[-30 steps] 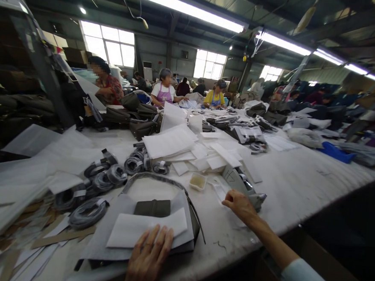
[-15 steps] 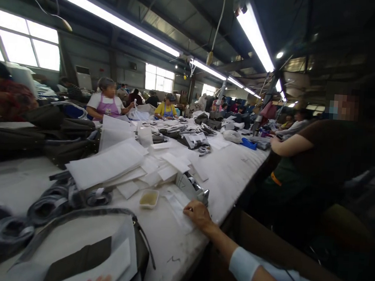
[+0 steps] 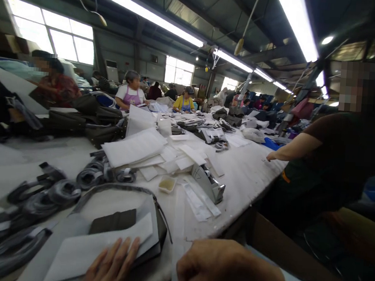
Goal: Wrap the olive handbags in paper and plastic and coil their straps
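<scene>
My left hand (image 3: 114,261) lies with fingers stretched out on a folded white foam sheet (image 3: 77,252). Under the sheet is a dark olive bag (image 3: 114,222), its arched handle (image 3: 113,187) wrapped in clear film. My right hand (image 3: 217,266) is closed, close to the camera at the bottom middle. Its fingers grip a long translucent white strip (image 3: 179,217), which runs up along the table beside the bag. More flat translucent strips (image 3: 197,203) lie beside a grey tape dispenser (image 3: 208,184). A small plastic tub (image 3: 167,184) with yellowish contents stands close by.
A heap of white foam sheets (image 3: 135,147) covers the table's middle. Several film-wrapped coiled straps (image 3: 65,192) lie left of the bag. A co-worker in dark clothes (image 3: 327,167) stands at the table's right edge, one hand on its top. Other people work across the table.
My right hand has drawn back from beside the tape dispenser toward me, bringing a translucent strip. My left hand has come further into view on the foam sheet. The camera has turned left.
</scene>
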Demonstrator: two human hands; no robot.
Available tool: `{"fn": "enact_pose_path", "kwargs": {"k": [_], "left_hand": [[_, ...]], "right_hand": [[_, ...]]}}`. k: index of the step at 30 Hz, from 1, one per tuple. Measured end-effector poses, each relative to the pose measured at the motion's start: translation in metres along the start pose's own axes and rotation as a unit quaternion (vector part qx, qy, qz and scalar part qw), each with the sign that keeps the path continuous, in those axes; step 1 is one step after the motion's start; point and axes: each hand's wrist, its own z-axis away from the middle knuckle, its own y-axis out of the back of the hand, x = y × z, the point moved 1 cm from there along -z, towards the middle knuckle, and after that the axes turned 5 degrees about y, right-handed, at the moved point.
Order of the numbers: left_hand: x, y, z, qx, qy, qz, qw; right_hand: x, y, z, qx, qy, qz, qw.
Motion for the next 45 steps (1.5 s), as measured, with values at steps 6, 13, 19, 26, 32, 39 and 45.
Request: {"fn": "enact_pose_path", "kwargs": {"k": [6, 13, 19, 26, 32, 39, 45], "left_hand": [[0.025, 0.015, -0.007, -0.061, 0.085, -0.004, 0.995], [0.028, 0.012, -0.008, -0.01, 0.088, -0.02, 0.996], [0.029, 0.015, -0.013, -0.003, 0.086, -0.016, 0.996], [0.029, 0.012, -0.009, 0.008, 0.087, -0.018, 0.996], [0.028, 0.013, -0.012, -0.003, 0.112, -0.004, 0.994], [0.003, 0.046, -0.028, -0.04, 0.131, 0.032, 0.99], [-0.006, 0.058, -0.035, -0.017, 0.14, 0.04, 0.989]], "right_hand": [[-0.041, 0.036, -0.027, -0.002, 0.12, -0.058, 0.991], [-0.034, 0.117, -0.122, 0.199, 0.018, 0.321, 0.926], [-0.023, 0.118, -0.185, 0.141, -0.02, 0.402, 0.905], [-0.013, 0.102, -0.218, 0.14, 0.034, 0.419, 0.897], [-0.001, 0.114, -0.205, 0.263, 0.067, 0.383, 0.883], [0.054, 0.118, -0.137, 0.478, 0.03, 0.105, 0.871], [0.069, 0.048, -0.162, 0.353, 0.095, -0.172, 0.915]]}}
